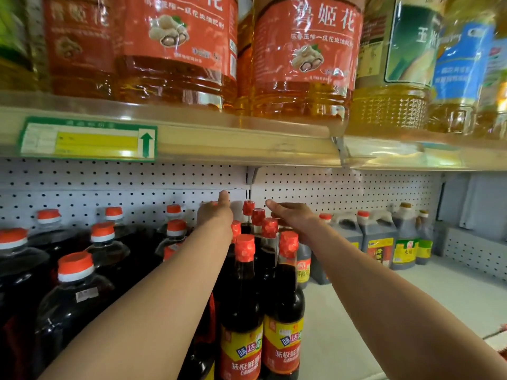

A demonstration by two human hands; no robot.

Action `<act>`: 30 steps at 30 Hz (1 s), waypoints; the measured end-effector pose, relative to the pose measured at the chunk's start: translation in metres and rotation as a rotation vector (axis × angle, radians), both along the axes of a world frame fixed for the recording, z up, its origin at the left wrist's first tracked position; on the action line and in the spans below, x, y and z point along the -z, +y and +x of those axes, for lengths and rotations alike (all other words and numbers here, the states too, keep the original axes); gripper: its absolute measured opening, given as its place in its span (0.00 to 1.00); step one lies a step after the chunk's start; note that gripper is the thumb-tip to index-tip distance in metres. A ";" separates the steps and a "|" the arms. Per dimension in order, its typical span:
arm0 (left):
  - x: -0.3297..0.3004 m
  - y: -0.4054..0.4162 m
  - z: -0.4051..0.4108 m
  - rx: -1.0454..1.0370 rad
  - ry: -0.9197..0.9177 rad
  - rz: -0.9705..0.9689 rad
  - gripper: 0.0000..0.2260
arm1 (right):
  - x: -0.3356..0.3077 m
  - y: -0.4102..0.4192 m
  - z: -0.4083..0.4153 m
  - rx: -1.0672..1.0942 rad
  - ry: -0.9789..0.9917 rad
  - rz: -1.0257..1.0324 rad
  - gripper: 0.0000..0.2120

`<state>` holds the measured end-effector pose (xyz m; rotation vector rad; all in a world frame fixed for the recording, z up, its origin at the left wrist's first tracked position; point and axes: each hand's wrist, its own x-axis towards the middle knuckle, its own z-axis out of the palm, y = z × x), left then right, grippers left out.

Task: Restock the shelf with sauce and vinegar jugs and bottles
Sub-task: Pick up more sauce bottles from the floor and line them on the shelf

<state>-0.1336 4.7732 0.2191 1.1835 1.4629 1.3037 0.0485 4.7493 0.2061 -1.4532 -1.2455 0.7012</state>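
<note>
Where the lower shelf (384, 303) runs off the left edge, dark jugs (74, 294) with orange caps stand crowded together, the outermost cut by the frame and their labels mostly out of sight. Above them a green and yellow price tag (87, 139) sits on the lip of the upper shelf (247, 144); its print is too blurred to read. On that upper shelf stand big oil jugs (304, 58) with red peanut labels, their tops cut off by the frame.

Reaching deep toward the pegboard back wall (123, 182), the left hand (215, 213) hovers behind the jugs, one of its fingers (223, 197) pointing straight up; the rest of that hand is hidden by its own wrist, so whether it touches anything cannot be told. Just right of it stands a cluster of tall dark sauce bottles (284, 311) with red foil caps, the two front ones showing yellow and red labels cut by the bottom edge, the rear ones visible only as caps.

Over the back of that cluster the right hand (290, 215) lies flat, palm down, fingers straight and together, above a bottle largely hidden beneath it; contact is not clear. Farther right, square-shouldered dark vinegar jugs (378, 237) stand against the back wall, well apart from the hands, with bare white shelf before them. At the right edge, pale oil bottles (461, 67) are blurred.
</note>
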 end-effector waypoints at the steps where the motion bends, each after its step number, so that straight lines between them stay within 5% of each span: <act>1: 0.002 0.002 0.001 0.004 0.019 -0.031 0.29 | 0.001 0.005 0.001 -0.030 0.003 -0.009 0.29; 14: 0.021 0.023 -0.001 0.054 -0.068 0.013 0.23 | 0.016 0.033 -0.007 -0.264 0.033 0.032 0.14; 24: 0.012 0.004 0.002 0.179 -0.086 -0.119 0.35 | 0.018 0.023 -0.006 -0.233 0.175 0.012 0.20; 30: 0.009 0.008 0.002 0.148 -0.238 -0.091 0.26 | 0.018 0.025 -0.001 -0.233 0.200 -0.043 0.22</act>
